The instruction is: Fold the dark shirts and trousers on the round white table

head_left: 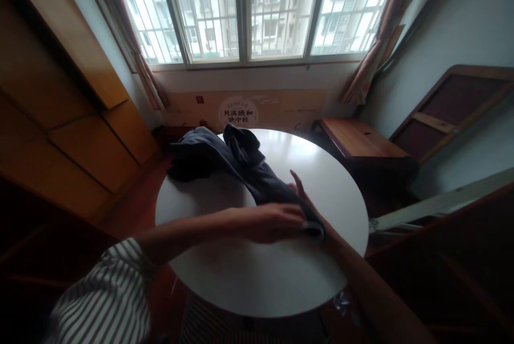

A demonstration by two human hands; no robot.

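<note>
A dark navy garment (267, 181) lies across the round white table, bunched at the far left and stretched out as a long narrow piece toward the near right. Whether it is a trouser leg or a sleeve I cannot tell. My left hand (277, 220) reaches over from the left and is closed on this piece close to its end, where a pale inner edge shows at the opening. On the far right side of the fabric is my right hand (299, 190), with one finger raised and others partly hidden by the cloth. It touches or nearly touches the garment, its fingers apart.
Beneath the garment stands the white table (333, 183). Beyond it, a printed cardboard panel (289, 103) leans under the barred window. A low wooden table (361, 138) stands at back right, and wooden cabinets (96, 146) line the left. Clear plastic (341, 303) lies below the table's near edge.
</note>
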